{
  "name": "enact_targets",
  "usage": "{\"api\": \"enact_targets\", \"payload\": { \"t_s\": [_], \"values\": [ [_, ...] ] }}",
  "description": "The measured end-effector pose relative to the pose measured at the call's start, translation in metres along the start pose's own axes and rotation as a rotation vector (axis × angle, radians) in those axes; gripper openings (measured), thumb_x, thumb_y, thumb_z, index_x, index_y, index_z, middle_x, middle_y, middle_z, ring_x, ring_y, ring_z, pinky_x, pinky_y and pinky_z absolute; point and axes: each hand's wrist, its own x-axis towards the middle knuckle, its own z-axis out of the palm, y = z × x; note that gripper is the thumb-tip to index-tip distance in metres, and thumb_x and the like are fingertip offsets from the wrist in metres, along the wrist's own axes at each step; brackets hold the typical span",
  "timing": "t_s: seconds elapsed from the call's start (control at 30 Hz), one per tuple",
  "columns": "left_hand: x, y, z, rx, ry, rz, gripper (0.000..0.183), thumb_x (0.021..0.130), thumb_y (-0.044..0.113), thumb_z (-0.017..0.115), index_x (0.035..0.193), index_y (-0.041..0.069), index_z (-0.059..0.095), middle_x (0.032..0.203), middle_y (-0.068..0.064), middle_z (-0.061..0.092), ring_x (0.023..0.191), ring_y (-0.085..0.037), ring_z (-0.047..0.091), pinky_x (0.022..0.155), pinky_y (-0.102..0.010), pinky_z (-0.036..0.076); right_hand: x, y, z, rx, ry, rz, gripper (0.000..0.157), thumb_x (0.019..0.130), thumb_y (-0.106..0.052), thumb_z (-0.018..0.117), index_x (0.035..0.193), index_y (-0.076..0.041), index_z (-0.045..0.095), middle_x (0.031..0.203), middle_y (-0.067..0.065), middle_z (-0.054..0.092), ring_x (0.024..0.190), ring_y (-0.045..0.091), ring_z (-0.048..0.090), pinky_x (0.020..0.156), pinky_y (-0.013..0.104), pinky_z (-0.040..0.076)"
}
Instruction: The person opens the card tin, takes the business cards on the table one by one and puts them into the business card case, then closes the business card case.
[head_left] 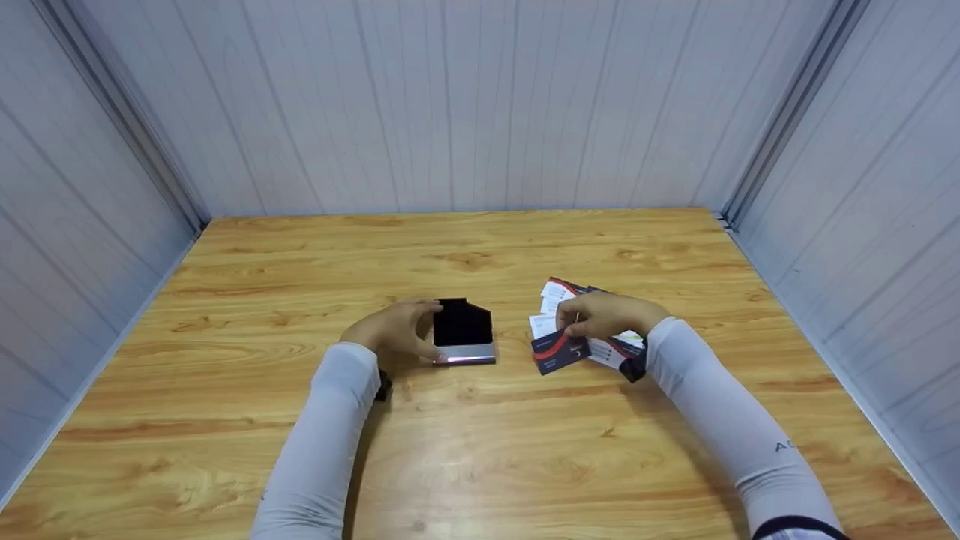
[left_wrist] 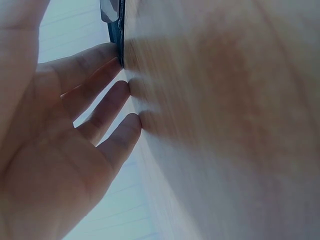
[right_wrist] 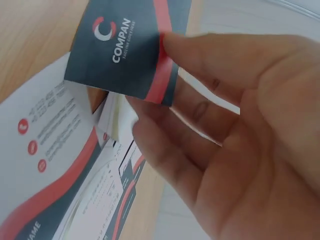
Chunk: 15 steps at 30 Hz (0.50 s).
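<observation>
My left hand is at the left side of an opened card holder with a black inside and a silver strip along its front. In the head view, the thumb rests on the strip and a fingertip meets the upper left edge. The other fingertips touch the wooden surface in the left wrist view. My right hand pinches a dark business card with a red stripe and a round logo between thumb and fingers. Beneath that hand lie several spread white-and-dark business cards, partly hidden by it.
The wooden table carries the holder near its middle and the cards to the right. Pale panelled walls close it in at the back and both sides.
</observation>
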Motion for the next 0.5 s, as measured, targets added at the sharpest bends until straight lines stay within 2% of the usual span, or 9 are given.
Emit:
{"api": "enact_targets", "payload": {
  "t_s": [0.13,0.23,0.37,0.5],
  "values": [
    [0.0,0.0003,0.0003,-0.009,-0.004,0.002,0.107,0.073,0.051,0.088,0.159,0.02,0.033,0.165,-0.007,0.021,0.15,-0.033,0.018,0.116,-0.057,0.024,-0.0009,-0.0015,-0.0021,0.052,-0.016,0.023,0.011,0.103,-0.012,0.055,0.106,-0.016,0.065,0.101,0.001,0.062,0.089,0.017,0.056,0.077,0.036,0.047],
    [-0.0001,0.0009,-0.0002,-0.005,-0.008,0.009,0.107,0.073,0.05,0.088,0.159,0.019,0.032,0.165,-0.008,0.021,0.15,-0.033,0.018,0.117,-0.056,0.023,-0.0018,-0.0024,-0.0032,0.091,-0.005,0.012,0.012,0.104,-0.01,0.054,0.108,-0.014,0.065,0.1,0.003,0.062,0.085,0.018,0.057,0.074,0.036,0.049],
    [-0.0001,0.0009,-0.0006,0.011,-0.004,0.008,0.107,0.073,0.05,0.088,0.159,0.018,0.033,0.164,-0.009,0.021,0.15,-0.034,0.018,0.117,-0.056,0.022,-0.0016,-0.0036,-0.0039,0.153,0.045,-0.003,0.014,0.105,-0.011,0.052,0.112,-0.012,0.064,0.098,0.004,0.063,0.082,0.021,0.061,0.072,0.037,0.052],
    [0.0007,0.0007,-0.0002,0.019,-0.001,0.005,0.106,0.073,0.051,0.088,0.158,0.018,0.033,0.164,-0.008,0.022,0.15,-0.034,0.018,0.117,-0.056,0.021,0.0019,-0.0043,-0.0037,0.19,0.111,-0.011,0.015,0.106,-0.013,0.051,0.115,-0.011,0.063,0.099,0.005,0.065,0.085,0.02,0.064,0.076,0.039,0.054]
  ]
}}
